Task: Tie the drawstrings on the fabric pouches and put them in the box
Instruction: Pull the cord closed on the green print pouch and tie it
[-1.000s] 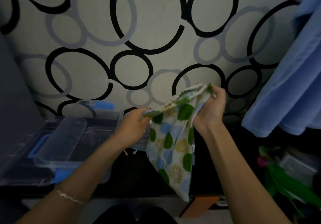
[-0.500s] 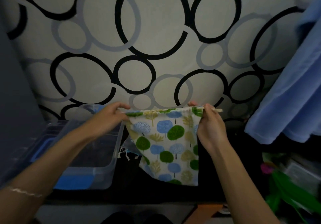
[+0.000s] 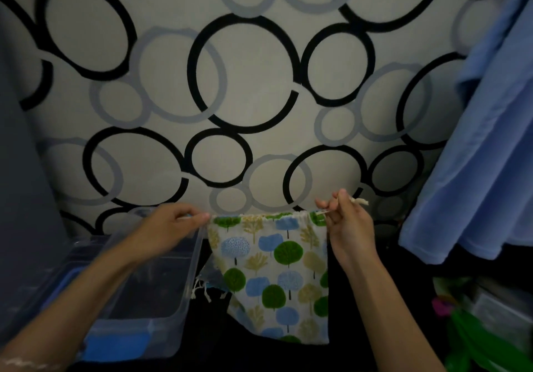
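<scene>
A white fabric pouch (image 3: 274, 270) printed with green, blue and tan trees hangs flat in the air between my hands. My left hand (image 3: 170, 227) pinches the drawstring at the pouch's top left corner. At the top right corner my right hand (image 3: 346, 224) grips the other cream drawstring, whose knotted end (image 3: 360, 201) sticks out past my fingers. A clear plastic box (image 3: 184, 288) with a blue base stands low on the left, under my left forearm. Behind the hanging pouch, another pouch (image 3: 210, 279) with frayed cream strings lies beside the box.
A wall with black and grey ring patterns (image 3: 253, 83) fills the background. Blue cloth (image 3: 476, 140) hangs at the right. Green and pink items (image 3: 473, 331) lie in the lower right corner. A dark panel (image 3: 26, 198) stands at the left.
One second ago the pouch hung bunched and slanted from my hands. It is now spread flat, and my hands have drawn further apart along its top edge.
</scene>
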Tool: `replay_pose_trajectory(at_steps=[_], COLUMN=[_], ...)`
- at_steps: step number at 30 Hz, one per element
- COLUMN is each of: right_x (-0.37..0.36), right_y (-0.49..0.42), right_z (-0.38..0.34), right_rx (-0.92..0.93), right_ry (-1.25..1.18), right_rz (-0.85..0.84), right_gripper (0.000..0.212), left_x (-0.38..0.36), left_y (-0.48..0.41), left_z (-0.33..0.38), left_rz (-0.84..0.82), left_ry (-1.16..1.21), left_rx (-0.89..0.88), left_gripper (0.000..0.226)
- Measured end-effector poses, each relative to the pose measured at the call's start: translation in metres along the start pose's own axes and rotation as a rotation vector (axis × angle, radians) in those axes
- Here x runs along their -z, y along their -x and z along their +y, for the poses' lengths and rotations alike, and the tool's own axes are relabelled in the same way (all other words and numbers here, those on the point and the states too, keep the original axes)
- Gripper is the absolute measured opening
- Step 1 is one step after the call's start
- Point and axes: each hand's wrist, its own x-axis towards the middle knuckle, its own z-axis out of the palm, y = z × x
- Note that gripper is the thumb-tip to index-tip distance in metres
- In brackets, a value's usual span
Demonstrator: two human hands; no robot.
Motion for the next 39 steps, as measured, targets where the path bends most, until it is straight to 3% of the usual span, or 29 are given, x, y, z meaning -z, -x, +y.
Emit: replay_pose_trajectory(at_steps=[5,9,12,15,18,20,23,27,32,35,39], right_x=[0.014,0.032,0.038,0.030,0.007,-0.018,-0.051,-0.073,-0.072,-0.067,-0.063], right_y=[-0.011,-0.021,-0.027,-0.034,-0.037,-0.031,-0.016,0.004,0.012,0.007,0.002], right_z=[-0.007,-0.019,-0.027,-0.025,-0.019,-0.014,0.003,0.013,0.015,0.013,0.012], right_rx=[0.032,0.258,0.337,0.262,0.052,-0.069,-0.087,-0.030,-0.279,-0.236,-0.219], right_ry=[0.168,0.748,1.002,1.126,1.219,1.229,1.108,1.017,0.805,0.777,0.691], right_rz=[0.000,0.017,-0.036,-0.084,-0.160,-0.271,-0.483,-0.727,-0.782,-0.790,-0.709], right_gripper=[0.020,0.025,0.020,0.023,0.028,0.021,0.011,0.020,0.024,0.033,0.039], left_x=[0.007,0.025,0.029,0.016,-0.001,-0.012,-0.030,-0.040,-0.037,-0.041,-0.064], left_y=[-0.003,-0.002,-0.001,-0.006,-0.013,-0.017,-0.022,-0.034,-0.049,-0.055,-0.047], left_z=[0.000,-0.018,-0.031,-0.020,0.010,0.038,0.079,0.110,0.123,0.111,0.083], left_rz=[0.121,0.270,0.352,0.360,0.221,0.071,-0.103,-0.144,-0.122,-0.183,-0.126], left_ry=[0.067,0.534,0.677,0.803,0.924,0.862,0.636,0.561,0.472,0.491,0.100], left_rx=[0.099,0.283,0.333,0.295,0.203,0.102,-0.037,-0.103,-0.158,-0.077,-0.064], left_gripper=[0.030,0.026,0.027,0.029,0.031,0.031,0.028,0.023,0.026,0.037,0.053])
